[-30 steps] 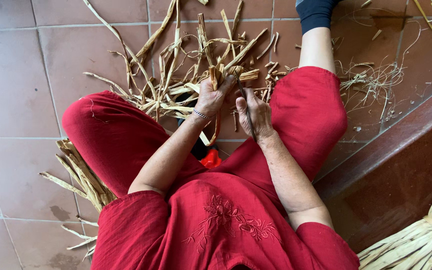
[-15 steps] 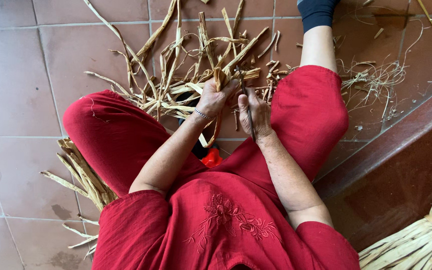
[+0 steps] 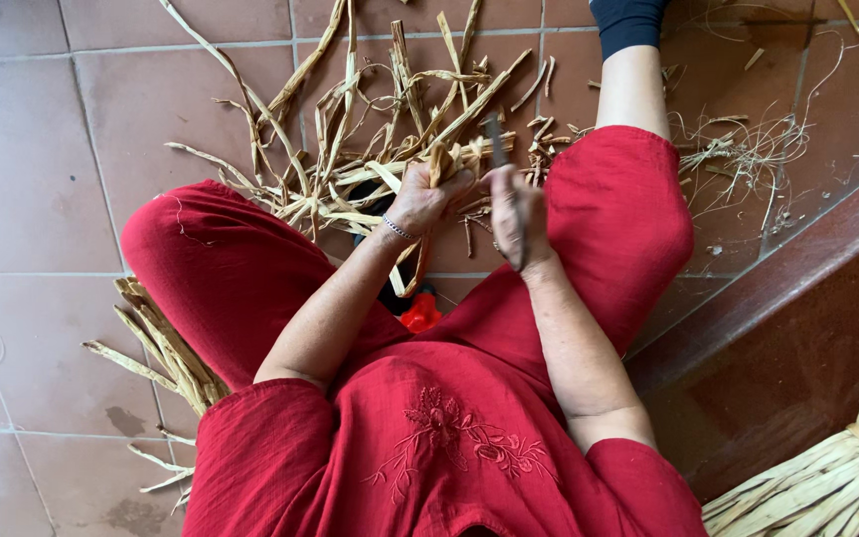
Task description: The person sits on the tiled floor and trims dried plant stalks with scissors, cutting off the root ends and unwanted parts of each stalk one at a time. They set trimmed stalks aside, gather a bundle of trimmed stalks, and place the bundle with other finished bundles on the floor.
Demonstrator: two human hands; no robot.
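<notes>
Up at twelve o'clock, the left hand gripped a dry strip so the right hand, closed on a dark blade, could trim it.

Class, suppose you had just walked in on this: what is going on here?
A person in red clothes sits on a tiled floor. The left hand grips a dried leaf strip, while the right hand holds a thin dark blade beside it. A loose pile of strips lies in front, and a tied bundle lies on the right.
</notes>
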